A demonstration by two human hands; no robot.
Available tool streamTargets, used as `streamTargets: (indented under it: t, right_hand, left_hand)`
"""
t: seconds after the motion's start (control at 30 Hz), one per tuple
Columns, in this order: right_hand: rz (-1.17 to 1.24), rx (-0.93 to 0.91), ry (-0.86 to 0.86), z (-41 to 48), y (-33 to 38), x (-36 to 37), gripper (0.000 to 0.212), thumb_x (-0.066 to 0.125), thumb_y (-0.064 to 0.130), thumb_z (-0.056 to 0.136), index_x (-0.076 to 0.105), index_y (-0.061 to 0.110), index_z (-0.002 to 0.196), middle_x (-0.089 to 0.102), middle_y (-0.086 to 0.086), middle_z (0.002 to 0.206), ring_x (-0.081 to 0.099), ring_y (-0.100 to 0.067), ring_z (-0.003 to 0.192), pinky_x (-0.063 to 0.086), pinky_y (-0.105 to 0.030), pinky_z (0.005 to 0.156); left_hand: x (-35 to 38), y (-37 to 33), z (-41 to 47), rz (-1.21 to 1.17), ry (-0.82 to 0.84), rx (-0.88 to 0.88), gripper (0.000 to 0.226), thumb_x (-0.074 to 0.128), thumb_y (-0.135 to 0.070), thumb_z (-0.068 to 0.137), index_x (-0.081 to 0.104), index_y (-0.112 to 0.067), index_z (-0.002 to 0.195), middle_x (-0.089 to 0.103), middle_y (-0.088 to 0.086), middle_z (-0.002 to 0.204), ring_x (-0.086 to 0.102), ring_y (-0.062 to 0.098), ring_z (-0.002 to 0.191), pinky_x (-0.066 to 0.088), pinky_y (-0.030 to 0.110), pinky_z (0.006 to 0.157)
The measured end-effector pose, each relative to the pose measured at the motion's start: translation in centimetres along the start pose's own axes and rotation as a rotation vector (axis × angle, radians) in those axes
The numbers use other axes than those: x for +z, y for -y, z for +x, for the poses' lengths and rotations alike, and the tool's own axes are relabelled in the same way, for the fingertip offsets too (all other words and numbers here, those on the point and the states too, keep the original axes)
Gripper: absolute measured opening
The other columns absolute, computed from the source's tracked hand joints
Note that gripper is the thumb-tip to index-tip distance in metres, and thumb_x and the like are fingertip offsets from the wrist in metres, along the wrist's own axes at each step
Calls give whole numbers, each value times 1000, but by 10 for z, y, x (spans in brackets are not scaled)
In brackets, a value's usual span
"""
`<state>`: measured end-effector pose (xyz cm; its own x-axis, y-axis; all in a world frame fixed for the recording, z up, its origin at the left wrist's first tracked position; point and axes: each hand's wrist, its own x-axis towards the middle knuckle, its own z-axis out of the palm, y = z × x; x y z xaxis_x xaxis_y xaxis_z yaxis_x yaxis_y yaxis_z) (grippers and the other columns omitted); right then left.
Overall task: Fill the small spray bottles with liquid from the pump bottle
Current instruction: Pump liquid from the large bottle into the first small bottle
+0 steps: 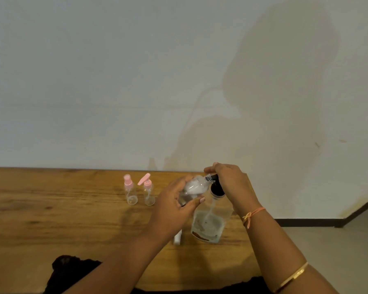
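Pump bottle [208, 221] upright on wooden counter [51, 209], clear-walled, with a low level of liquid at the base and a dip tube visible inside. Marking near the bottom blurred, unreadable. Black pump head [217, 188] largely covered by right grip [229, 183], fingers curled over its top; pressed or not, cannot tell.

Small spray bottle [194, 186] uncapped and tilted at 10 o'clock of pump head, threaded neck at the nozzle. Exact meeting point hidden under right fingers. Left grip [174, 206] wrapped round its body, thumb across the front, lower half concealed by palm. Whitish glare on the wall; fill level not readable.

At 9 o'clock of left grip, well apart from it: pink spray-top bottle [130, 190] and pink pump-top bottle [148, 190], upright, just beside each other, contents not discernible.

White part [177, 237] lying at 6 o'clock of left grip, upper end hidden by wrist, identity uncertain. Dark cloth [72, 270] at lower edge, cut off.
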<state>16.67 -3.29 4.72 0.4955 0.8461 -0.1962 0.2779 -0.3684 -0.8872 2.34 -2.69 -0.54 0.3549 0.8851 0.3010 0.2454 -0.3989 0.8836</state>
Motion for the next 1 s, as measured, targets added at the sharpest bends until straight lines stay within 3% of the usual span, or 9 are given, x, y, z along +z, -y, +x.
streamTargets:
  t: [0.13, 0.5, 0.63, 0.73, 0.8, 1.0]
  right_hand:
    - [13, -37, -12, 1, 4, 1, 34, 40, 31, 96, 67, 28, 76, 61, 14, 80, 54, -23, 104, 31, -50, 106]
    - [6, -33, 19, -3, 3, -3, 25, 47, 23, 91, 70, 27, 80, 58, 18, 73, 54, -19, 97, 35, -48, 104]
    - [39, -65, -7, -4, 3, 0, 27, 46, 23, 92, 69, 27, 79, 57, 19, 74, 53, -19, 97, 36, -46, 103]
    - [135, -92, -19, -3, 9, 1, 26, 46, 19, 92, 73, 17, 90, 59, 14, 79, 54, -16, 89, 45, -34, 85]
    - [171, -92, -28, -3, 9, 0, 25, 48, 16, 92, 72, 14, 91, 59, 12, 79, 53, -10, 80, 44, -28, 73]
    - [85, -48, 18, -2, 3, 1, 26, 47, 19, 92, 73, 18, 89, 60, 14, 76, 55, -12, 80, 43, -33, 87]
  left_hand:
    - [1, -3, 1, -47, -26, 9, 45, 73, -23, 77, 51, -44, 110, 59, -21, 108, 52, -11, 104, 41, 2, 81]
    - [-1, -5, -2, 2, -19, 35, 48, 74, -21, 77, 48, -45, 109, 55, -24, 105, 46, -23, 100, 37, -3, 78]
    - [0, -5, 0, -14, -31, 34, 50, 74, -24, 76, 46, -51, 107, 55, -26, 107, 49, -17, 103, 38, -1, 80]
    - [-1, -5, 2, -21, -58, 40, 50, 74, -24, 75, 47, -49, 109, 55, -26, 109, 49, -15, 106, 38, 0, 84]
    - [0, -6, 1, -29, -65, 38, 50, 74, -24, 75, 47, -48, 109, 55, -27, 108, 48, -16, 105, 38, 0, 84]
    - [2, -4, -1, -19, -41, 18, 48, 74, -22, 76, 49, -41, 113, 53, -28, 106, 47, -22, 101, 37, -2, 78]
